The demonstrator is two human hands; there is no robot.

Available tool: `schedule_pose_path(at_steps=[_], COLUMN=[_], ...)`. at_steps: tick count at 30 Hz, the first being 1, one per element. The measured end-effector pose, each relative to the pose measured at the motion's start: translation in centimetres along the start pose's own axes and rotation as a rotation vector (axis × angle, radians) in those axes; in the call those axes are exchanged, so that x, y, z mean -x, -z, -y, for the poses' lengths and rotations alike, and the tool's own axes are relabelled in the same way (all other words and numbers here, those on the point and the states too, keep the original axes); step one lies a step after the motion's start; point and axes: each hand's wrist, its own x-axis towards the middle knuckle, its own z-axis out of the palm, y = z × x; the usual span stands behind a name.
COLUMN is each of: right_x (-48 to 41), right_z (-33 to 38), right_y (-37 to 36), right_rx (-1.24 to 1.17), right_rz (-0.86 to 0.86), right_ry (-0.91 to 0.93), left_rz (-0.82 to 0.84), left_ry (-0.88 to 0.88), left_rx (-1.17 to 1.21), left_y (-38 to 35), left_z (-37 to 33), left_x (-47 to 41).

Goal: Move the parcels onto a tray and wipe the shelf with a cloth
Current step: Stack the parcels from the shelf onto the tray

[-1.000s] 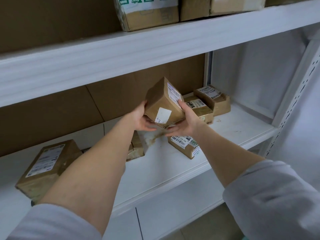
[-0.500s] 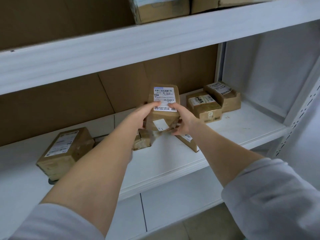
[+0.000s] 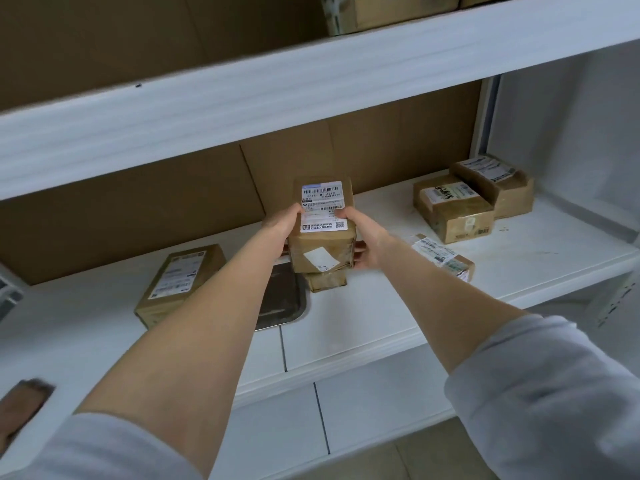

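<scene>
I hold a brown labelled parcel (image 3: 323,230) between both hands above the white shelf (image 3: 363,313). My left hand (image 3: 282,226) grips its left side and my right hand (image 3: 367,240) grips its right side, thumbs on the top label. It sits over a smaller brown parcel (image 3: 325,280) next to a metal tray (image 3: 280,299), which my left forearm partly covers. A larger parcel (image 3: 180,282) lies at the tray's left end. Further right lie a flat parcel (image 3: 446,259) and two stacked-looking boxes (image 3: 453,211), (image 3: 498,183).
An upper shelf (image 3: 311,81) overhangs close above, with more boxes (image 3: 381,12) on it. Brown cardboard lines the back wall. A white upright (image 3: 620,296) bounds the shelf on the right. A brown object (image 3: 20,407) shows at the lower left edge.
The parcel has been turned label-up and carried left and down, from above the right-hand parcels to over the small parcel by the tray. The view has swung right to left.
</scene>
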Motion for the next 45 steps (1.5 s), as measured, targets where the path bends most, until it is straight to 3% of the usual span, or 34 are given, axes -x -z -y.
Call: schedule_pose_path(at_steps=[5,9,13,20,33,38,45], right_x=[-0.8,-1.0,-1.2,-2.5,-2.8,-3.1,-3.6], right_z=[-1.0,-2.1,-3.3,-5.3,-5.4,-5.2,-3.2], right_y=[-6.3,-9.6,-11.8,-14.1,-14.1,-14.0,-10.7], right_rx=[0.050,0.085,0.131,0.157,0.171,0.262,0.228], right_rz=[0.090,0.113,0.120,0.104,0.032,0.008,-0.144], right_ry=[-0.031,-0.062,-0.122,-0.197,-0.249,-0.191,0.034], left_rz=[-0.185,-0.319,-0.300,-0.274,-0.276,-0.278,-0.179], left_ry=[-0.039,-0.013,0.050,0.210,0.247,0.156,-0.148], left_rx=[-0.039,-0.288,-0.531,-0.740,-0.808,-0.814,-0.670], left_y=[5.1,8.9,11.9,14.8,15.0,12.8,8.3], left_z=[2.1,4.1,6.6,9.7,10.1,8.5,6.2], left_x=[-2.7,-4.0,-5.2,-7.7,-8.5,-7.5,-7.3])
